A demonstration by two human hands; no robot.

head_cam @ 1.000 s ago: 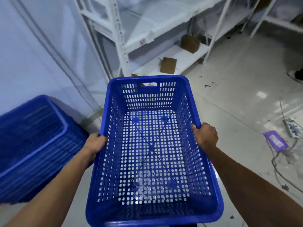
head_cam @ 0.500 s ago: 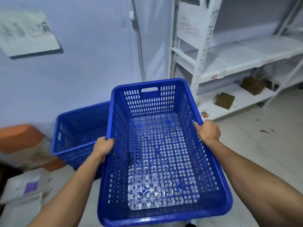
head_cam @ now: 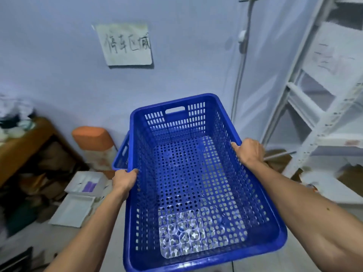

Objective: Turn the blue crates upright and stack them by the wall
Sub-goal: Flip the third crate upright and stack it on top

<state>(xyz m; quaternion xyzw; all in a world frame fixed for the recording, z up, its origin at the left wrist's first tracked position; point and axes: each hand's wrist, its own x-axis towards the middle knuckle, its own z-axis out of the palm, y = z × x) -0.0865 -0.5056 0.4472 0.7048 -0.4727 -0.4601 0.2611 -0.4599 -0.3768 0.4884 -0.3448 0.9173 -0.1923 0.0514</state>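
I hold an upright blue perforated crate (head_cam: 188, 173) in the air in front of me, open side up and empty. My left hand (head_cam: 124, 178) grips its left long rim and my right hand (head_cam: 248, 151) grips its right long rim. Directly below and behind it, another blue crate (head_cam: 122, 156) stands by the wall; only its left end with a handle slot shows, the rest being hidden by the held crate. The pale blue wall (head_cam: 186, 61) is just beyond.
A handwritten paper sign (head_cam: 126, 45) hangs on the wall. White metal shelving (head_cam: 322, 107) stands at the right. At the left are an orange block (head_cam: 92, 138), a cluttered wooden bench (head_cam: 23, 142), and white trays (head_cam: 78, 201) on the floor.
I have turned left and come closer to the wall with the crate. The held crate now covers most of the standing crate, which was in plain sight at its left before.
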